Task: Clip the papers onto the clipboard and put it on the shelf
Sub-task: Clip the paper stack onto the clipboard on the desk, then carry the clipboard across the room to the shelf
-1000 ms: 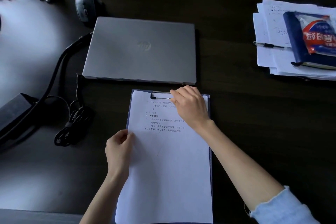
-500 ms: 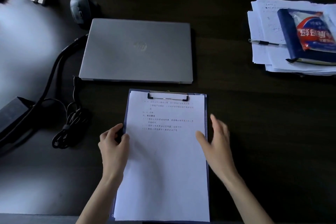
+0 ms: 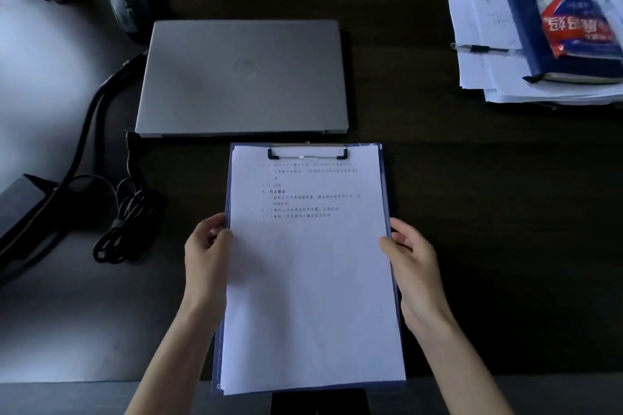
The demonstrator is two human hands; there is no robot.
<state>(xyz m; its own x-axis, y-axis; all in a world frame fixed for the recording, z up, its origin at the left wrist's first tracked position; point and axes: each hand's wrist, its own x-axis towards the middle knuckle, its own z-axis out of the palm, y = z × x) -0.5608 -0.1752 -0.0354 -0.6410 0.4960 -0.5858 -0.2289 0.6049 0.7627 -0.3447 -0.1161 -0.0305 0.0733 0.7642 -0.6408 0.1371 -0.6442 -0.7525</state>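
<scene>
A blue clipboard [image 3: 383, 158] lies lengthwise on the dark desk in front of me. White papers [image 3: 310, 296] with a few printed lines near the top cover it. The metal clip [image 3: 307, 153] at the far end is down over the papers' top edge. My left hand [image 3: 207, 253] grips the clipboard's left edge, thumb on the paper. My right hand [image 3: 409, 263] grips the right edge the same way. No shelf is in view.
A closed grey laptop [image 3: 242, 77] sits just beyond the clipboard. A black mouse [image 3: 129, 5] lies at its far left. A power brick [image 3: 20, 209] and coiled cable [image 3: 124, 226] lie left. A paper stack [image 3: 485, 20] with a blue notebook [image 3: 526, 27], a red packet and a pen sits far right.
My right hand left the clip at the top and came down to the clipboard's right edge, closing on it. My left hand shifted slightly and now grips the left edge.
</scene>
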